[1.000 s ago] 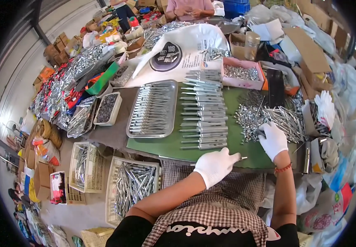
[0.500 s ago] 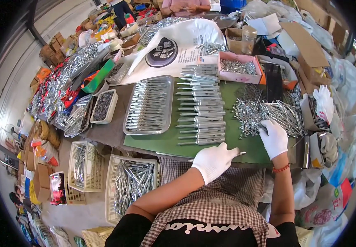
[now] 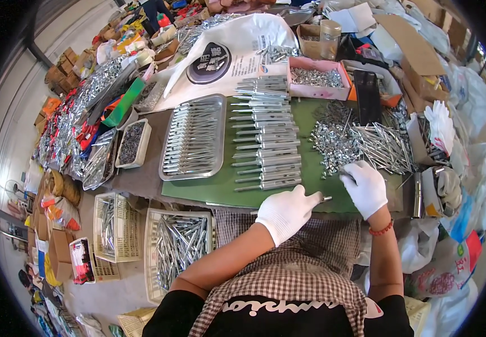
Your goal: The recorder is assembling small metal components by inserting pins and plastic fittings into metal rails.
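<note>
My left hand (image 3: 288, 214), in a white glove, is closed round a slim metal rod (image 3: 326, 199). The rod's end sticks out past the thumb and finger on the right. My right hand (image 3: 365, 190), also gloved, is pinched just right of that end, and the two are apart. Whatever its fingertips hold is too small to make out. Beyond the right fingertips lie a heap of small metal fittings (image 3: 333, 145) and a pile of thin metal pins (image 3: 382, 147). A row of metal tubes with thin rods (image 3: 276, 137) lies left of them on the green mat (image 3: 198, 194).
A metal tray (image 3: 222, 132) of similar rods stands at left, beside a white tub of dark small parts (image 3: 135, 145). Behind are a pink box (image 3: 341, 92) of small fittings and a black phone (image 3: 368, 98). Below left, a cream basket (image 3: 152, 264) holds metal tubes.
My right hand has drawn slightly back from the heap of fittings, toward the rod's end. My left hand keeps hold of the rod. The whole view has shifted a little.
</note>
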Tool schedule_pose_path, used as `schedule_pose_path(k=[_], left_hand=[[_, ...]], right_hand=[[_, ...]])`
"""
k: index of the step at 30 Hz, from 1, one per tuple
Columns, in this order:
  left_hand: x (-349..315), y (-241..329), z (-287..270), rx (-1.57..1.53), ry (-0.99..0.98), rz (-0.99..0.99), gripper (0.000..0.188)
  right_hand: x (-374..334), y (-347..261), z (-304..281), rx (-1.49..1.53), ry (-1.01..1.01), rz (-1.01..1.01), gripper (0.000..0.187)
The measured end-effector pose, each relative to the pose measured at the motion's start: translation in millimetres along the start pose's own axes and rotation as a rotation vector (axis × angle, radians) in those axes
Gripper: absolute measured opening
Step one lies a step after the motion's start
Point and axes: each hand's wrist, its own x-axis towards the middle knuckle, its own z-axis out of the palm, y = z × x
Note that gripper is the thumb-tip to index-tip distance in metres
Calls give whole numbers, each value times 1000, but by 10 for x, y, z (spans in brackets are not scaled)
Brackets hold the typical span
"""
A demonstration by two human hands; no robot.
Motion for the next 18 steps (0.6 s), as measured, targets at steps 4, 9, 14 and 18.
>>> schedule_pose_path(k=[4,9,14,18], left_hand=[[52,24,41,-52,22,14,27],[134,41,69,-69,69,157,25],[185,69,129,-46,99,196,24],[201,85,146,-60,122,211,20]], right_hand=[[-52,-156,-48,211,-179,34,13],[-78,-120,-27,230,-193,16,15],[-114,-106,-89,225,-271,129,20],[-164,-111,-77,266,-259,233,22]])
